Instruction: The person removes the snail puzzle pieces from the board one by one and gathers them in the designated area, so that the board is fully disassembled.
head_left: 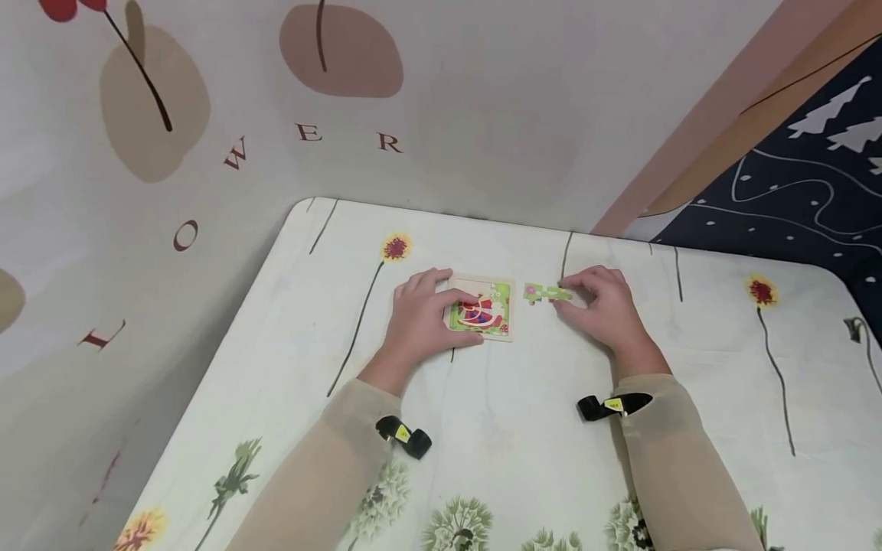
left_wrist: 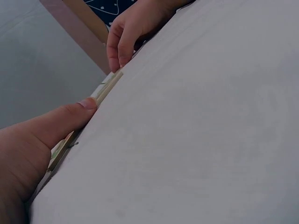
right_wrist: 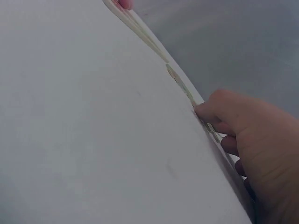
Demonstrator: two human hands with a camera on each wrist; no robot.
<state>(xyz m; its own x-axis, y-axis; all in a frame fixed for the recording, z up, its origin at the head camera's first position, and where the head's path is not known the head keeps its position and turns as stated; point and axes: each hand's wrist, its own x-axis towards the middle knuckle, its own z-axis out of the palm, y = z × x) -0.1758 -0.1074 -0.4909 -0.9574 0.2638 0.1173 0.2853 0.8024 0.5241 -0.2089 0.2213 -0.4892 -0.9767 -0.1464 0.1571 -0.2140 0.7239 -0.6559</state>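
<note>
A small square jigsaw puzzle board [head_left: 511, 312] lies on the table, with a colourful picture inside a pale wooden frame. My left hand [head_left: 429, 317] grips it from the left, thumb on the near edge and other fingers over the picture and far corner. In the left wrist view, the left thumb [left_wrist: 70, 122] presses the edge of the board [left_wrist: 108, 88]. Right of the board lie green puzzle pieces [head_left: 534, 292], one with a pink flower, which look joined. My right hand [head_left: 606, 306] pinches their right end between thumb and fingers. The right wrist view shows these pieces [right_wrist: 180, 83] edge-on, flat on the table.
A white cloth with printed flowers covers the table [head_left: 524, 459]. Behind it rises a pale wall hanging [head_left: 496, 115] with printed letters and shapes; a dark patterned part [head_left: 779, 199] is at the right. Black wrist cameras [head_left: 406, 438] sit on both sleeves.
</note>
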